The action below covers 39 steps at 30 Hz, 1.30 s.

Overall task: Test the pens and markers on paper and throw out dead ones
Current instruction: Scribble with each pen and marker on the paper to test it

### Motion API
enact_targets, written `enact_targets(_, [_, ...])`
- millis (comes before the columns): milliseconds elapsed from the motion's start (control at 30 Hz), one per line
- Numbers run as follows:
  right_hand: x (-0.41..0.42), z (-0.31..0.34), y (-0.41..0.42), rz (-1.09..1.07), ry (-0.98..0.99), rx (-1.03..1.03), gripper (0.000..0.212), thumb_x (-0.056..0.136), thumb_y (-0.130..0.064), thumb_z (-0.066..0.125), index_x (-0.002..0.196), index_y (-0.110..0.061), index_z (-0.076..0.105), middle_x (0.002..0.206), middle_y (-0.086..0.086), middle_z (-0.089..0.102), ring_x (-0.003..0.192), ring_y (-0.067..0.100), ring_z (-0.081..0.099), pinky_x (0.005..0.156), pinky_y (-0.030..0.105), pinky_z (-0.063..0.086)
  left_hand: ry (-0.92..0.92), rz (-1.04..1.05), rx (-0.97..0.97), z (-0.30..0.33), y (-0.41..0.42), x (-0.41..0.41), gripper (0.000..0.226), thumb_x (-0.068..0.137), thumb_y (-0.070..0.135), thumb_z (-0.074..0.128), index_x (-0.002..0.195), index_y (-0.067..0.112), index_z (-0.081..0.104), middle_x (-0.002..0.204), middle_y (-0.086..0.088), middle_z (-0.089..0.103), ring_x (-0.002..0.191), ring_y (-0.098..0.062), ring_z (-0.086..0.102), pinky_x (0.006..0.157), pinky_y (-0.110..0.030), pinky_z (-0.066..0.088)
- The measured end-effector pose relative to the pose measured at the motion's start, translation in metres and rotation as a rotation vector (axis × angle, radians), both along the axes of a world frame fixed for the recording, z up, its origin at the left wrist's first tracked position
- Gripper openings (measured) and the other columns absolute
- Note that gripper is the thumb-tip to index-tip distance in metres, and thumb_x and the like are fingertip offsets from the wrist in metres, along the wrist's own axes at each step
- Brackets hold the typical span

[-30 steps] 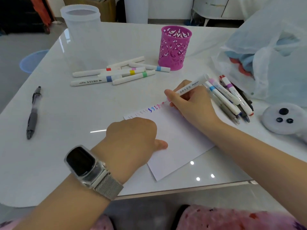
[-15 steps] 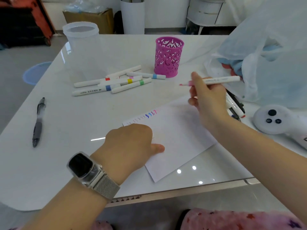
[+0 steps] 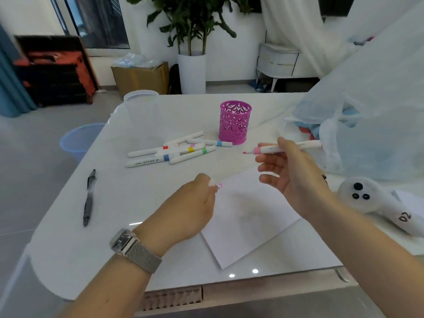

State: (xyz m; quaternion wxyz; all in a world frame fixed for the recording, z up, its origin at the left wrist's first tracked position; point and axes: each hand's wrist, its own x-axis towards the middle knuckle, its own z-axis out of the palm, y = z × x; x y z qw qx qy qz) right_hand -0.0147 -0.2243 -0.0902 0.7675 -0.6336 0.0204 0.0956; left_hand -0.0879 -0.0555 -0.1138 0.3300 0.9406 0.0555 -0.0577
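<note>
My right hand (image 3: 296,177) holds a white marker with a pink band (image 3: 275,149) level above the table, its uncapped pink tip pointing left. Its lower fingers are spread. My left hand (image 3: 190,210) is raised over the left corner of the white paper (image 3: 252,221), fingers pinched on a small white piece that looks like the marker's cap (image 3: 211,181). Small coloured test marks (image 3: 220,186) show on the paper beside that fingertip. Several capped white markers (image 3: 174,152) lie in a loose pile further back.
A pink cut-out pen holder (image 3: 235,122) stands behind the pile, a translucent cup (image 3: 141,109) to its left. A black pen (image 3: 89,198) lies at the left. A plastic bag (image 3: 367,125) and white controller (image 3: 367,196) fill the right. A blue bin (image 3: 78,141) sits on the floor.
My right hand lifted the pink marker off the paper and turned it level. My left hand rose from the paper toward it. The camera tilted up.
</note>
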Motion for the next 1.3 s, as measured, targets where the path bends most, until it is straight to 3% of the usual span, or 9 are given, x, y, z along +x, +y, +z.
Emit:
enact_targets(133, [-0.018,0.007,0.013,0.050,-0.072,-0.028,0.046,0.098,-0.019,0.044,0.060,-0.014,0.069,0.061,0.009,0.062,0.056,0.019,0.053,0.051,0.030,0.045,-0.147,0.020,0.031,0.004,0.006,-0.008,0.017,0.100,0.032,0.034,0.090,0.025,0.046,0.093,0.009,0.063,0.073,-0.010,0.051,0.076,-0.036,0.047])
enact_targets(300, [-0.035,0.009,0.020,0.038,-0.146,-0.046,0.032,0.099,-0.023,0.049,0.074,-0.011,0.066,0.059,0.002,0.062,0.056,0.014,0.055,0.049,0.027,0.045,-0.230,0.057,-0.041,0.009,0.008,-0.012,0.015,0.098,0.035,0.042,0.091,0.030,0.054,0.089,0.017,0.066,0.086,-0.012,0.061,0.085,-0.042,0.050])
enact_targets(567, [-0.040,0.012,0.020,0.010,-0.148,-0.015,0.025,0.098,-0.026,0.051,0.086,-0.008,0.064,0.060,0.002,0.061,0.056,0.011,0.056,0.048,0.025,0.047,-0.360,0.054,-0.117,0.015,0.003,-0.015,0.013,0.098,0.032,0.043,0.095,0.028,0.056,0.086,0.019,0.066,0.079,-0.004,0.057,0.079,-0.037,0.051])
enact_targets(733, [-0.038,0.011,0.020,0.024,-0.163,-0.025,0.025,0.098,-0.025,0.051,0.085,-0.009,0.064,0.060,0.003,0.060,0.055,0.011,0.055,0.049,0.025,0.048,-0.377,0.055,-0.103,0.011,0.005,-0.013,0.013,0.098,0.032,0.043,0.095,0.030,0.056,0.086,0.020,0.066,0.085,-0.007,0.058,0.079,-0.036,0.050])
enact_targets(900, [-0.035,0.010,0.020,0.105,-0.206,-0.106,0.023,0.096,-0.023,0.054,0.084,-0.009,0.067,0.061,0.002,0.060,0.057,0.012,0.054,0.052,0.026,0.049,-0.458,0.006,-0.092,0.011,0.009,-0.007,0.013,0.095,0.026,0.050,0.096,0.029,0.063,0.080,0.018,0.065,0.065,0.005,0.051,0.061,-0.023,0.040])
enact_targets(1100, [-0.027,0.014,0.016,0.133,-0.237,-0.095,0.009,0.089,-0.016,0.065,0.084,-0.011,0.069,0.067,0.001,0.065,0.064,0.011,0.057,0.054,0.021,0.049,-0.523,0.045,-0.346,0.020,0.013,-0.004,0.013,0.093,0.017,0.054,0.103,0.024,0.061,0.081,0.011,0.071,0.048,-0.005,0.046,0.051,-0.011,0.040])
enact_targets(1200, [-0.024,0.015,0.015,0.138,-0.225,-0.052,0.010,0.087,-0.015,0.068,0.093,-0.008,0.068,0.076,0.006,0.071,0.065,0.010,0.063,0.053,0.019,0.050,-0.534,0.090,-0.395,0.024,0.014,0.001,0.010,0.093,0.018,0.055,0.100,0.018,0.062,0.081,0.010,0.071,0.048,-0.004,0.048,0.048,-0.009,0.038])
enact_targets(1300, [-0.023,0.020,0.011,0.232,-0.140,0.015,0.007,0.086,-0.014,0.068,0.087,-0.008,0.071,0.073,0.004,0.072,0.060,0.007,0.064,0.050,0.015,0.050,-0.552,0.131,-0.394,0.026,0.017,0.005,0.008,0.090,0.023,0.060,0.094,0.025,0.067,0.075,0.012,0.065,0.049,-0.001,0.048,0.048,-0.008,0.037])
